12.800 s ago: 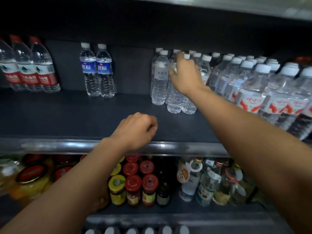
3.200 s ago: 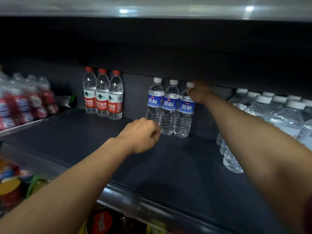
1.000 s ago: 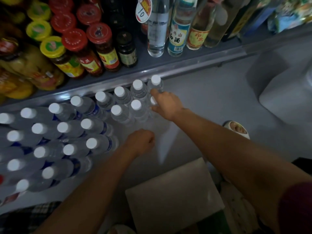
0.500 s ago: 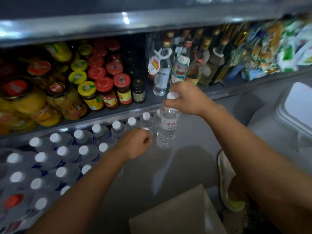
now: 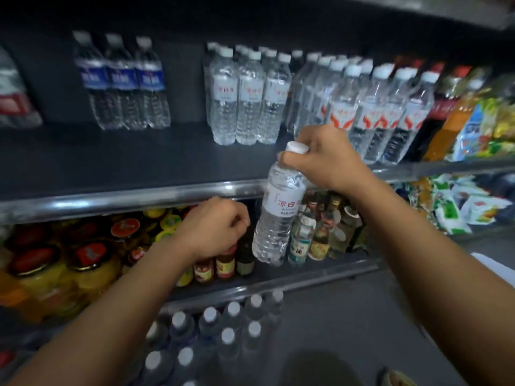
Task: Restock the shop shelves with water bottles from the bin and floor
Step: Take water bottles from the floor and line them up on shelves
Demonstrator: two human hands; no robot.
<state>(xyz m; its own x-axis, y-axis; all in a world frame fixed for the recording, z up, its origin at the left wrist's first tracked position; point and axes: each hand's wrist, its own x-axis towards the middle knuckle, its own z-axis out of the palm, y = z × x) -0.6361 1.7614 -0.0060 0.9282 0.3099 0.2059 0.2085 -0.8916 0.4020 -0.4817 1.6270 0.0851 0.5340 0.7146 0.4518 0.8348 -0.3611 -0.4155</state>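
Note:
My right hand (image 5: pixel 326 160) grips a clear water bottle (image 5: pixel 278 215) by its neck, just under the white cap. The bottle hangs in front of the metal edge of the dark upper shelf (image 5: pixel 125 160). Its white label carries red characters. My left hand (image 5: pixel 214 227) is curled into a fist and holds nothing, in front of the jar shelf, left of the bottle. On the upper shelf stand three blue-label bottles (image 5: pixel 122 82) and several white-label bottles (image 5: pixel 248 96) of the same kind. More capped bottles (image 5: pixel 217 330) stand on the floor below.
Red-and-white label bottles (image 5: pixel 373 107) fill the upper shelf's right side, with dark drinks and snack packs (image 5: pixel 473 123) beyond. Jars with red and yellow lids (image 5: pixel 89 254) and small glass bottles (image 5: pixel 315 238) fill the lower shelf. A grey floor lies at lower right.
My right hand has lifted the bottle from floor height up to the upper shelf's edge. The view has tilted up from the floor bottles to the shelves. My left hand stays fisted.

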